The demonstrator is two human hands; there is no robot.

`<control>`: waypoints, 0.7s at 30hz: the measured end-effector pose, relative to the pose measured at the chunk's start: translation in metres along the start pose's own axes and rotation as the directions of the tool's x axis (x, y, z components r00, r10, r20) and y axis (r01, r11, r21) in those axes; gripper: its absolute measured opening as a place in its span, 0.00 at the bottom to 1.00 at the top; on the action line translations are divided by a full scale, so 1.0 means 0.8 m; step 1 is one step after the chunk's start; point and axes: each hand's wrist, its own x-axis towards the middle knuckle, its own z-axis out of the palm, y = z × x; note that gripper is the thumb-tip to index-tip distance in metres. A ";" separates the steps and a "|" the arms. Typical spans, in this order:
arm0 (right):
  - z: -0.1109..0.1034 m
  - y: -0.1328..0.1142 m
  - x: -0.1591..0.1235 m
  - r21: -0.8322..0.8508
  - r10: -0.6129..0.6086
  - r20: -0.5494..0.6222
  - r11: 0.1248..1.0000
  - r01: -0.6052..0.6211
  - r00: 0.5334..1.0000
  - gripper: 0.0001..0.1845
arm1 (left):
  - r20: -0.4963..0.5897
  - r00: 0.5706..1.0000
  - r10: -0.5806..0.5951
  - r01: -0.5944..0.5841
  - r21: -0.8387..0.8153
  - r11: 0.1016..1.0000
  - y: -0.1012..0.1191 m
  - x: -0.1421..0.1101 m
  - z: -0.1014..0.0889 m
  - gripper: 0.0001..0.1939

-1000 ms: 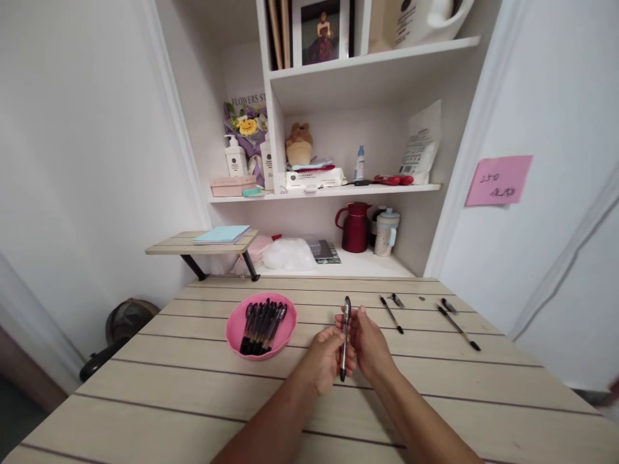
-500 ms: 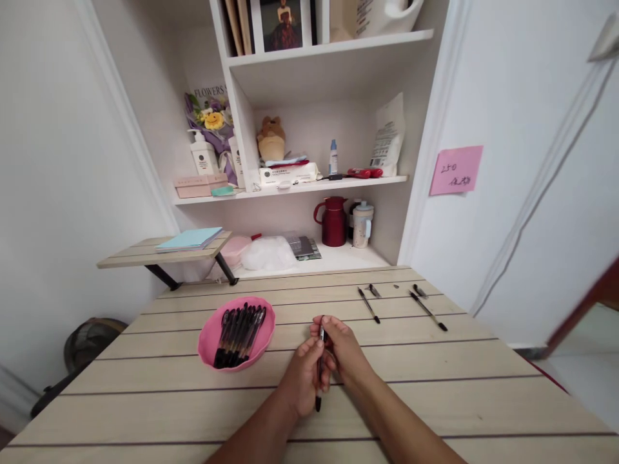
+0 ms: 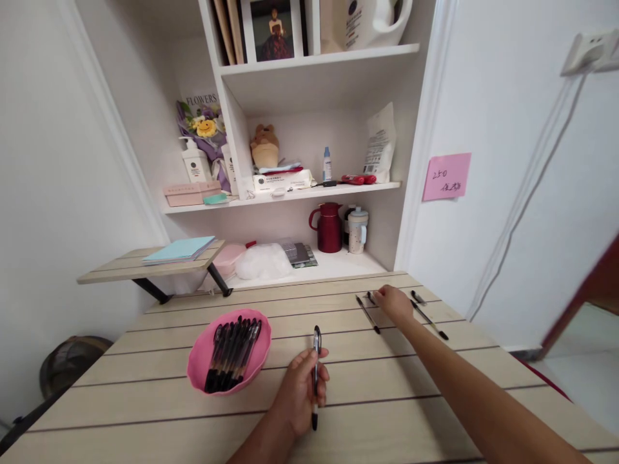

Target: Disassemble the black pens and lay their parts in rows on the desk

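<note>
- Left hand [image 3: 300, 390] is curled shut round a capped pen [image 3: 315, 380], which lies along the fingers and pokes out past both ends
- Right hand [image 3: 394, 304] is farther up the bench [image 3: 203, 425], fingers bunched at a loose cap [image 3: 371, 298], can't tell if it's gripped
- Uncapped pen [image 3: 368, 314] sits just beside that
- Pink bowl [image 3: 197, 361] of pens is off left of the left hand

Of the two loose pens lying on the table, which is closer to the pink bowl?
The left pen, lying just left of the right hand; the other pen lies to that hand's right.
</note>
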 end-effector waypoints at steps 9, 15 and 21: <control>0.043 0.017 0.027 -0.262 0.007 0.031 0.965 0.002 0.999 0.15 | 0.029 1.000 0.008 -0.009 0.039 0.999 0.002 0.002 0.001 0.21; 0.042 0.031 0.032 -0.327 0.026 0.005 0.945 -0.023 1.000 0.15 | 0.042 0.999 0.004 -0.006 0.051 0.999 0.001 0.002 0.001 0.19; 0.036 0.040 0.035 -0.377 0.023 -0.010 0.926 -0.025 1.000 0.16 | 0.050 0.999 0.021 -0.024 0.071 0.997 0.001 0.003 0.001 0.19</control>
